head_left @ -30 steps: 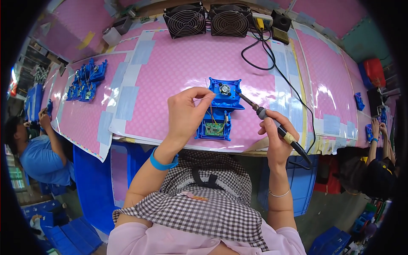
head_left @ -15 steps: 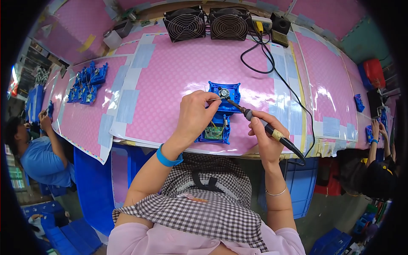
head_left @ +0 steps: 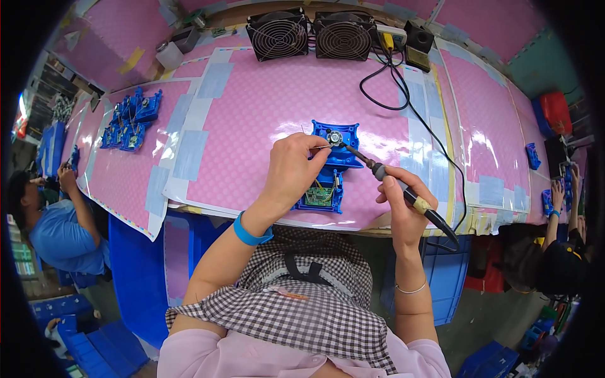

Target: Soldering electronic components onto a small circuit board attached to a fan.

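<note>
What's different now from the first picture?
The right hand moved the soldering iron left, so its tip is by the round speaker. The left hand moved right, closer to the speaker too. Nothing was let go. The blue casing and fans stayed put.

Bench (head_left: pixel 265 94) covered in pink patterned sheeting (head_left: pixel 233 151), pale-blue tape (head_left: pixel 194 148) along sheet edges. Back: two square black fans (head_left: pixel 278 39) side by side, round grilles facing front. Back left: whitish bottle (head_left: pixel 169 56) just beside dark box (head_left: pixel 186 39). Far right: red bin (head_left: pixel 554 112). Below bench, left: blue tub (head_left: pixel 135 277). Left edge: co-worker in blue shirt (head_left: pixel 63 233).
</note>
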Tool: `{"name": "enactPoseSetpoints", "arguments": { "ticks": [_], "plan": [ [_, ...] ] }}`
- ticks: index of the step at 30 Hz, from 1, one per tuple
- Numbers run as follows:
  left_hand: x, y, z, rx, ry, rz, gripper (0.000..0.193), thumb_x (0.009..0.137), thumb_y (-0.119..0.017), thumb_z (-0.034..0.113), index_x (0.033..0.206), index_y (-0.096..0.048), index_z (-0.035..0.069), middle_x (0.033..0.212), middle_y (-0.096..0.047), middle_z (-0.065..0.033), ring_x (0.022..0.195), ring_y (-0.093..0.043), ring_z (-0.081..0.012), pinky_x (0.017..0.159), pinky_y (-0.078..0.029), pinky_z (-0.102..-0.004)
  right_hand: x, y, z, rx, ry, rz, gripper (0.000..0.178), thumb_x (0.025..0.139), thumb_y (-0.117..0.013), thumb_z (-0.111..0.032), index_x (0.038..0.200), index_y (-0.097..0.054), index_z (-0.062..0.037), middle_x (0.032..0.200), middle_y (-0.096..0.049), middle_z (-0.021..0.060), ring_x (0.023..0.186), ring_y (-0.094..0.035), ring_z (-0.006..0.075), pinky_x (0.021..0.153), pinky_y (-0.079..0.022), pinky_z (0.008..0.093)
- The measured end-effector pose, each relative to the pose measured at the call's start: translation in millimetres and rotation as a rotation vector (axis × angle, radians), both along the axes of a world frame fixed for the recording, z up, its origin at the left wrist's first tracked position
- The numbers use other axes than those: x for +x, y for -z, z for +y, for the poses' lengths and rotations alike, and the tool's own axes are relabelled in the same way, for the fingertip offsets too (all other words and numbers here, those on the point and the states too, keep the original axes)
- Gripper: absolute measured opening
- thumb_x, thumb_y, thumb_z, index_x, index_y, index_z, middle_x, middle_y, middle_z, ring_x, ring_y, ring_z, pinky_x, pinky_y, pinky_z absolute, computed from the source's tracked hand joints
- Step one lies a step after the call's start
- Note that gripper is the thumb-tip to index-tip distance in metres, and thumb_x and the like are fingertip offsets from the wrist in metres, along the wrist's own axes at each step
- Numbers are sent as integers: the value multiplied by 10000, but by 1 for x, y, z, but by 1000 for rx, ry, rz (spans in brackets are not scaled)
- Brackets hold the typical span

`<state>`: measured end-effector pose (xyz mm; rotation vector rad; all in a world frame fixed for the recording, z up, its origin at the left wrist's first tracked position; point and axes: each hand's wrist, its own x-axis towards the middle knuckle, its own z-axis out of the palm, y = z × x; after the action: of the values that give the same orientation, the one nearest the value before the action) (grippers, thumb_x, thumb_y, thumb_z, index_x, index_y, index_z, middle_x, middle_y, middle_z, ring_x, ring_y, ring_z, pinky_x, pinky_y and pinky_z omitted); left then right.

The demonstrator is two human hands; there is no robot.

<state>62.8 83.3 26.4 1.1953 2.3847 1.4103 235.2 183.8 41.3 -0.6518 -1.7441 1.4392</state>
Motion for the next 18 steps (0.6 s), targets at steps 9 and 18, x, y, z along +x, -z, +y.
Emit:
{"name": "enactPoseSetpoints", "arguments": {
  "ticks": [9, 18],
  "plan": [
    [-1, 18, -1, 87, 34, -11, 163, 771, -616, 158, 829, -663, 13, 810, -620, -185, 731, -607, -334, 672, -476, -417, 17, 18, 6, 19, 174, 2, 245, 911, -561, -116, 1087, -626, 41, 952, -646, 97, 773, -577, 143, 628, -466, 262],
    [7, 13, -1, 73, -2, 56, 103, 739, -614, 105, 749, -636, 4, 759, -597, -191, 756, -583, -382, 702, -459, -473, 15, 9, 1, 218, 225, 69, 270, 906, -586, -181, 865, -633, 82, 650, -571, 105, 548, -523, 186, 517, -431, 286]
  ]
}}
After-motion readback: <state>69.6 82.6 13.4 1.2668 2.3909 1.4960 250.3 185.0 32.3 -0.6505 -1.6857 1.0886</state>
